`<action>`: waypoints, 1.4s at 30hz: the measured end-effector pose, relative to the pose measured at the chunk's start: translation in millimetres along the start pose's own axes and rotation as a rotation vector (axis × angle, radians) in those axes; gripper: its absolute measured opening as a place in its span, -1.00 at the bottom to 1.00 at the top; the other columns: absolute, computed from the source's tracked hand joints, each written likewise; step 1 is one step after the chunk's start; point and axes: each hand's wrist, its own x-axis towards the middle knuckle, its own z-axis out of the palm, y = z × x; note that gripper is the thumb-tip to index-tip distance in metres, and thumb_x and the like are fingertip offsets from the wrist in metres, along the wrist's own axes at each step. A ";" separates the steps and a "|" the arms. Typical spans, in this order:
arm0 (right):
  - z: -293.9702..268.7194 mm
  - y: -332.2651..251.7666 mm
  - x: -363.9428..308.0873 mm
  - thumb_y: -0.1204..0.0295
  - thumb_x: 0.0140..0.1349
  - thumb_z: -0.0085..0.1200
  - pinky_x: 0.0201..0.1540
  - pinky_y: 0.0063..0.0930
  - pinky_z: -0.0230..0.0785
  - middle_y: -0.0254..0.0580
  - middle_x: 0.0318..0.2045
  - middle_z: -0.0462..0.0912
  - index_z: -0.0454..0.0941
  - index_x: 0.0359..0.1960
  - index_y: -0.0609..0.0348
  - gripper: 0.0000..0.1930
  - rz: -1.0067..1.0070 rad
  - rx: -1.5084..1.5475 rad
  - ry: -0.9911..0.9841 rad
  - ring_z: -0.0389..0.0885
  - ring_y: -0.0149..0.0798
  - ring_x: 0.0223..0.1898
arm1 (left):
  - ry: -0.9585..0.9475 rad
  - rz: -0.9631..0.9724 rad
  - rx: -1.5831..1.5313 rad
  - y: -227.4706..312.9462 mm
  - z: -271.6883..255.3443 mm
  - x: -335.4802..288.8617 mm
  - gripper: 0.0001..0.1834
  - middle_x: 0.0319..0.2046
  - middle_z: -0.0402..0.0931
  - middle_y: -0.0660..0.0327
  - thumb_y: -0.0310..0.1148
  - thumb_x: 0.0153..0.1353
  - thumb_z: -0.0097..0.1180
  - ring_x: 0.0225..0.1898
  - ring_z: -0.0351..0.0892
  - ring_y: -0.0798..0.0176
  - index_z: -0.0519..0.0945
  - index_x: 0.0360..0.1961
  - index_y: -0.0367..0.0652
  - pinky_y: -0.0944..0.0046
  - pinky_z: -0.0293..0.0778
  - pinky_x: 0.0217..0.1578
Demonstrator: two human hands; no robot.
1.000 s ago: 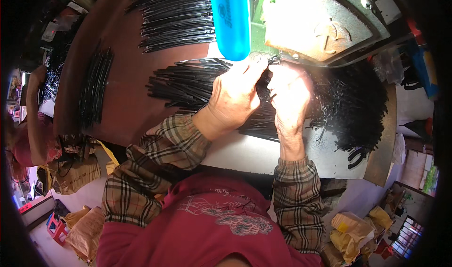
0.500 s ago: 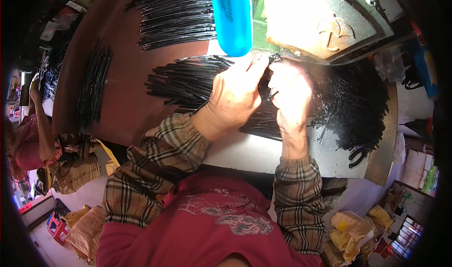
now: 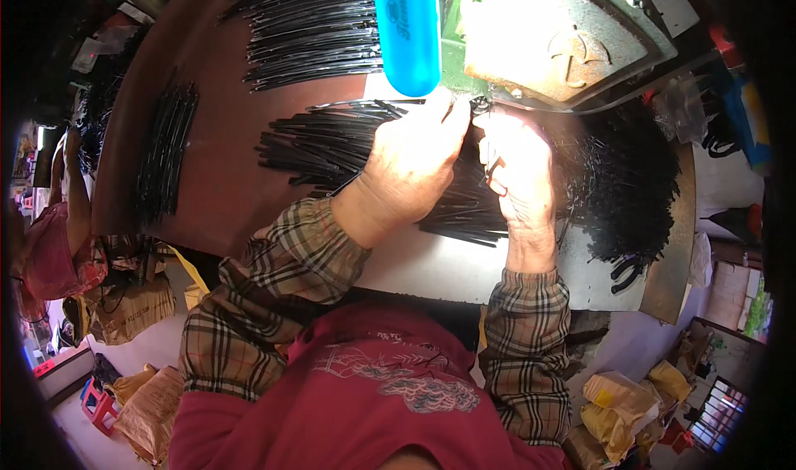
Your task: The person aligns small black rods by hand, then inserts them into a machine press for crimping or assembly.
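My left hand [image 3: 414, 159] is closed, thumb and forefinger pinched together at the edge of a green machine [image 3: 458, 70]. What those fingers hold is washed out by glare. Beside it, my right hand [image 3: 521, 167] curls shut around a thin black strip [image 3: 493, 170], whose dark end pokes out below the fingers. A small dark machine part [image 3: 479, 105] sits between the fingertips of both hands. Under and left of my left hand lies a pile of thin black strips [image 3: 319, 142]. Right of my right hand spreads a tangled heap of similar strips [image 3: 634, 188].
A blue rounded bar [image 3: 408, 34] hangs above my left hand. A bright machine housing with an umbrella emblem [image 3: 578, 55] stands above my right. More black strips [image 3: 311, 34] lie at the far left, with a smaller bundle [image 3: 168, 150] nearby. Another person [image 3: 62, 246] works at the left edge.
My right hand has shifted slightly right and turned, and the black strip end shows below its fingers. My left hand has moved a little left. The other person's arms have risen.
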 end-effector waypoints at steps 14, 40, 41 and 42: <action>9.8 0.2 0.5 0.48 0.30 -0.04 -0.71 -0.75 0.10 -0.39 -0.58 0.46 0.53 -0.23 0.31 -0.85 0.001 -0.024 0.047 0.26 -0.64 -0.70 | 0.039 0.014 0.015 -2.8 -2.4 -0.6 -0.40 -0.16 0.48 -0.12 -0.60 -0.16 0.11 -0.27 0.56 -0.03 0.43 0.05 -0.38 0.18 0.51 -0.24; -3.6 21.7 3.2 0.44 0.34 -0.01 -0.32 -0.40 0.59 0.04 -0.44 0.62 0.39 -0.27 0.36 -0.82 -0.098 0.064 0.221 0.68 -0.15 -0.41 | -0.142 -0.862 -1.212 -24.0 -33.7 25.8 -0.92 -0.64 0.41 0.42 -0.45 0.16 0.15 -0.67 0.28 0.62 0.55 -0.33 -0.22 0.58 0.20 -0.67; -3.1 21.8 3.8 0.45 0.34 -0.01 -0.32 -0.40 0.59 0.05 -0.44 0.62 0.39 -0.26 0.36 -0.83 -0.096 0.053 0.237 0.68 -0.15 -0.41 | -0.143 -0.864 -1.214 -23.0 -32.5 25.8 -0.92 -0.64 0.41 0.42 -0.45 0.16 0.15 -0.67 0.28 0.62 0.55 -0.33 -0.22 0.58 0.20 -0.67; -3.0 22.3 3.8 0.46 0.34 -0.02 -0.32 -0.39 0.59 0.05 -0.44 0.62 0.38 -0.26 0.36 -0.84 -0.095 0.042 0.252 0.68 -0.15 -0.41 | -0.125 -0.857 -1.217 -21.6 -32.2 26.0 -0.91 -0.63 0.42 0.42 -0.46 0.16 0.15 -0.66 0.29 0.62 0.55 -0.33 -0.23 0.58 0.21 -0.67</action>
